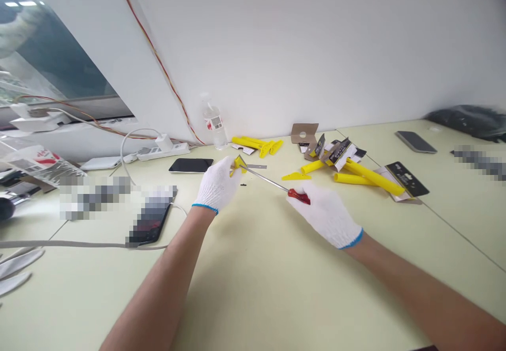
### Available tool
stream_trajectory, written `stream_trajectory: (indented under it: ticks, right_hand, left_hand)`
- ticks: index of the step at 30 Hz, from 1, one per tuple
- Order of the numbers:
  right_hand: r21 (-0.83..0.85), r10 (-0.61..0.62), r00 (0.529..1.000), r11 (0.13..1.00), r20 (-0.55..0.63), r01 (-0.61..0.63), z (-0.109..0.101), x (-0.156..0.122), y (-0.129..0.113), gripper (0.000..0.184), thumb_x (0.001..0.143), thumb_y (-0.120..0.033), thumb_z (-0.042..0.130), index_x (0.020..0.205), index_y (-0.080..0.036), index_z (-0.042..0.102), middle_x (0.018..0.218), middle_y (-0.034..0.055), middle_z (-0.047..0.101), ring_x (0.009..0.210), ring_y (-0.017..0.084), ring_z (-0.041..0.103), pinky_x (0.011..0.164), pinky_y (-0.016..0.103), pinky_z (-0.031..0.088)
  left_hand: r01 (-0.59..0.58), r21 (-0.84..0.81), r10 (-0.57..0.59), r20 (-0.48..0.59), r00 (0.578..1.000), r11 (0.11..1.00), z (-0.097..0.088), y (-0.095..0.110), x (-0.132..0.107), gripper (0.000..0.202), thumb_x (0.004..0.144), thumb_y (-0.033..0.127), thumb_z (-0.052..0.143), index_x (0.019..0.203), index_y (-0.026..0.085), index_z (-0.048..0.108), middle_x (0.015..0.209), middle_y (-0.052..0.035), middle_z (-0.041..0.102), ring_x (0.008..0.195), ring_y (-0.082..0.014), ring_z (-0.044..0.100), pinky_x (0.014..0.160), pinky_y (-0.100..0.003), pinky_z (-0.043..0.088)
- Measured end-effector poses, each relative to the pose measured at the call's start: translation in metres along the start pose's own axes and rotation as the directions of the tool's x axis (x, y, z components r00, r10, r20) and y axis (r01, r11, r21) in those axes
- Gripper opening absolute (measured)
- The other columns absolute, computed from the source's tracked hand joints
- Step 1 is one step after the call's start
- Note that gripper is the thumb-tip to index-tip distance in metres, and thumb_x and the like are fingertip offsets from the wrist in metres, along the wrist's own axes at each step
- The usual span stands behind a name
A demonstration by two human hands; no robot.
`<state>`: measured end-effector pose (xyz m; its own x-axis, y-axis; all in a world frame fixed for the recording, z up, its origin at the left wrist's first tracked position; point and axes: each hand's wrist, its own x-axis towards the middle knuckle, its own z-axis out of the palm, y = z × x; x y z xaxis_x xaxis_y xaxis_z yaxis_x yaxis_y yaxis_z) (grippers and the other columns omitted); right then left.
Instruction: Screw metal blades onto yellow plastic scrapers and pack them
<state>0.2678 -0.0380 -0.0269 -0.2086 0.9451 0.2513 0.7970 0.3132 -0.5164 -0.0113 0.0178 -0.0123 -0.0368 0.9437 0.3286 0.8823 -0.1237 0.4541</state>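
Both my hands wear white knit gloves with blue cuffs. My left hand (219, 183) is closed on a small yellow plastic piece (239, 164), probably a scraper head. A screwdriver (299, 196) with a red handle is gripped in my right hand (326, 214). Its long thin shaft points left, with the tip at the yellow piece. Just behind lies a flat metal blade (256, 166) on the table. A tiny dark piece (243, 185) rests below it. Between the hands and the packaging sits a flat yellow part (296, 176).
Yellow handles (373, 176) and black cardboard packaging (407, 178) are heaped at right. More yellow parts (256, 144) lie by the wall beside a water bottle (214, 122). Phones (191, 165), a power strip (164, 150) and a cable (87, 244) occupy the left.
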Motion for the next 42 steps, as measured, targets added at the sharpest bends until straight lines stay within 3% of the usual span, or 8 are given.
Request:
stream_trajectory:
  ticks: [5, 12, 16, 23, 27, 31, 36, 42]
  right_hand:
    - [-0.097, -0.079, 0.993, 0.993, -0.091, 0.07, 0.004, -0.001, 0.001, 0.034, 0.108, -0.044, 0.048, 0.108, -0.02, 0.072, 0.105, 0.0108, 0.075, 0.096, 0.026, 0.069, 0.08, 0.036, 0.045]
    - [0.392, 0.2, 0.77, 0.767, 0.605, -0.507, -0.012, 0.009, -0.003, 0.044, 0.099, -0.065, 0.054, 0.101, -0.022, 0.058, 0.069, -0.0041, 0.052, 0.045, 0.009, 0.028, 0.045, 0.027, 0.024]
    - [0.186, 0.145, 0.978, 0.967, 0.151, -0.172, -0.002, 0.008, 0.004, 0.028, 0.09, -0.043, 0.072, 0.087, -0.02, 0.057, 0.08, 0.0018, 0.065, 0.067, 0.015, 0.057, 0.063, 0.028, 0.041]
    - [-0.16, -0.143, 0.978, 0.98, -0.154, 0.118, 0.004, 0.005, 0.016, 0.032, 0.105, -0.044, 0.053, 0.11, -0.023, 0.077, 0.102, 0.0082, 0.075, 0.091, 0.025, 0.069, 0.072, 0.033, 0.043]
    - [0.216, 0.063, 0.974, 0.97, 0.217, -0.111, -0.008, 0.009, 0.008, 0.043, 0.104, -0.055, 0.049, 0.091, -0.02, 0.07, 0.076, 0.0035, 0.062, 0.064, 0.017, 0.054, 0.059, 0.029, 0.039]
    - [0.434, 0.196, 0.741, 0.705, 0.642, -0.562, -0.013, 0.013, 0.002, 0.043, 0.098, -0.065, 0.051, 0.098, -0.022, 0.058, 0.066, -0.0051, 0.045, 0.046, 0.009, 0.02, 0.043, 0.026, 0.019]
    - [0.176, 0.063, 0.997, 0.982, 0.052, -0.072, 0.001, 0.009, 0.012, 0.026, 0.091, -0.045, 0.07, 0.089, -0.02, 0.065, 0.078, 0.0031, 0.066, 0.067, 0.017, 0.058, 0.063, 0.029, 0.042]
    - [0.008, -0.101, 0.988, 0.995, -0.113, 0.102, 0.01, 0.005, 0.015, 0.04, 0.105, -0.05, 0.049, 0.105, -0.02, 0.076, 0.104, 0.0117, 0.076, 0.095, 0.027, 0.07, 0.079, 0.035, 0.049]
  left_hand:
    - [0.017, -0.022, -0.017, 0.006, 1.0, 1.0, 0.002, -0.002, -0.001, 0.019, 0.095, 0.033, 0.058, 0.105, 0.022, 0.068, 0.108, -0.0079, 0.078, 0.087, -0.0224, 0.07, 0.072, -0.03, 0.047]
    - [0.018, -0.025, -0.017, 0.011, 1.0, 1.0, -0.001, 0.001, -0.002, 0.014, 0.095, 0.032, 0.057, 0.098, 0.022, 0.067, 0.099, -0.007, 0.076, 0.08, -0.0208, 0.066, 0.068, -0.029, 0.043]
    - [0.019, -0.025, -0.019, 0.0, 1.0, 1.0, -0.003, 0.003, -0.002, 0.015, 0.096, 0.033, 0.058, 0.102, 0.022, 0.067, 0.1, -0.0068, 0.076, 0.075, -0.019, 0.064, 0.067, -0.029, 0.041]
    - [0.029, 0.033, -0.031, 0.055, 0.998, 0.999, -0.003, 0.004, -0.001, 0.012, 0.096, 0.031, 0.059, 0.098, 0.021, 0.065, 0.094, -0.0056, 0.074, 0.072, -0.0178, 0.059, 0.064, -0.029, 0.036]
    - [0.002, 0.023, -0.004, 0.07, 0.998, 1.0, -0.003, 0.004, -0.001, 0.013, 0.096, 0.029, 0.059, 0.101, 0.021, 0.067, 0.099, -0.0056, 0.075, 0.076, -0.0182, 0.06, 0.067, -0.029, 0.038]
    - [0.018, 0.0, -0.018, 0.026, 0.999, 1.0, -0.005, 0.004, -0.001, 0.015, 0.096, 0.032, 0.058, 0.101, 0.022, 0.067, 0.096, -0.0052, 0.075, 0.076, -0.0186, 0.062, 0.068, -0.029, 0.04]
    - [0.022, 0.04, -0.022, 0.007, 1.0, 0.999, -0.005, 0.002, 0.001, 0.017, 0.097, 0.033, 0.058, 0.105, 0.021, 0.068, 0.1, -0.0072, 0.075, 0.077, -0.0197, 0.064, 0.067, -0.029, 0.04]
    - [0.023, 0.044, -0.025, 0.047, 0.999, 0.999, -0.007, 0.004, -0.001, 0.016, 0.097, 0.031, 0.058, 0.105, 0.021, 0.068, 0.096, -0.0059, 0.074, 0.073, -0.0184, 0.062, 0.066, -0.029, 0.039]
